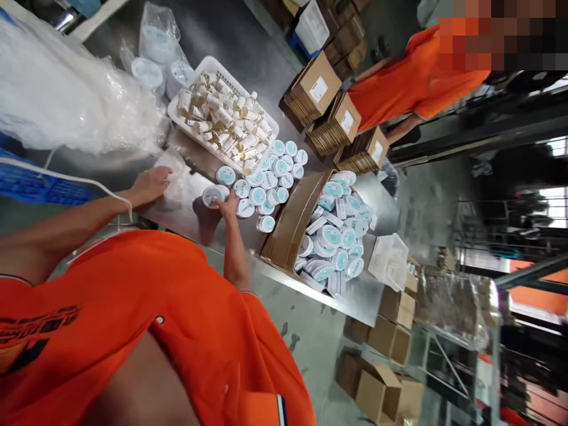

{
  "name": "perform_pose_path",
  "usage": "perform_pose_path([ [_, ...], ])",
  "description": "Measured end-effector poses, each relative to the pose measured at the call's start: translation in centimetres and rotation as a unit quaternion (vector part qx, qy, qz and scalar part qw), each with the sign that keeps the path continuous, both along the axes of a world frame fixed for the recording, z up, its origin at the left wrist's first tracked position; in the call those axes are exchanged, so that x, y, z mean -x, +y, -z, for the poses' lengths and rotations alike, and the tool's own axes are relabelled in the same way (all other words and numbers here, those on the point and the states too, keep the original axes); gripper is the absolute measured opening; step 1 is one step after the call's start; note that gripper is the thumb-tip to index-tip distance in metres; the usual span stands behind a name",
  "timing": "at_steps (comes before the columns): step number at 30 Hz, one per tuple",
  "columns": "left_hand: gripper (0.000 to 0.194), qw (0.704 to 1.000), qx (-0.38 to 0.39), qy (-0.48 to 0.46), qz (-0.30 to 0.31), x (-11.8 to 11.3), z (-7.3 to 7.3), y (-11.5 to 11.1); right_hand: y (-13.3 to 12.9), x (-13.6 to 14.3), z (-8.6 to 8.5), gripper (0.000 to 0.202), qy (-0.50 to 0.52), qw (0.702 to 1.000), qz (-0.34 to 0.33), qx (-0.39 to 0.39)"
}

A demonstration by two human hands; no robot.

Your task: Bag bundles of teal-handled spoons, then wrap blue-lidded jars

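Observation:
My right hand (228, 205) is closed on a round white tin (215, 196) with a pale label, just above the metal table. To the left, my left hand (153, 183) rests at a clear plastic bag (174, 177), its fingers bent; what they hold, if anything, is too small to make out. Stacks of round tins with light blue lids (268, 179) stand right of my right hand. Behind them is a white basket (180, 120) full of small white and gold bottles (226, 118). An open cardboard box (288, 222) holds many more tins (331, 235).
Plastic wrap (75, 89) and bagged tins (148, 74) lie at the left. Folded cartons (313, 89) line the far edge near a person in orange (399, 83). A translucent bin (389, 260) sits at the table's right end, with open boxes (377, 393) on the floor.

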State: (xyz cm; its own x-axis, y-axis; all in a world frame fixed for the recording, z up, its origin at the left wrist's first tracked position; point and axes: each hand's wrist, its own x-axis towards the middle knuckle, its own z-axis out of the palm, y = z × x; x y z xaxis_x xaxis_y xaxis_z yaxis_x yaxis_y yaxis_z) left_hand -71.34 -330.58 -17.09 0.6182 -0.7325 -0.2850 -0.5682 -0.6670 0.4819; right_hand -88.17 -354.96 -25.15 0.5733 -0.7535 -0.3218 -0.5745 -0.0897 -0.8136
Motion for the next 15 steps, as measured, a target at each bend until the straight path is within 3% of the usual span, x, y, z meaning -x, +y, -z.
perform_pose_path([
  [3, 0.039, 0.999, -0.029, 0.030, 0.013, 0.0, 2.5, 1.9, 2.9, -0.4, -0.3, 0.070, 0.037, 0.992, -0.104, 0.059],
  [7, 0.051, 0.999, -0.032, 0.007, 0.043, -0.9, 2.9, 2.8, 7.0, -0.1, -0.5, 0.081, 0.158, 0.941, -0.244, 0.175],
  [11, 0.054, 0.996, -0.027, -0.006, 0.085, -1.7, 3.1, 0.5, 8.1, 0.0, -0.2, 0.070, 0.227, 0.893, -0.295, 0.254],
  [15, 0.052, 0.988, -0.050, 0.025, 0.145, -2.4, 4.7, -1.6, 6.3, 0.3, 0.8, 0.074, 0.212, 0.902, -0.282, 0.248],
])
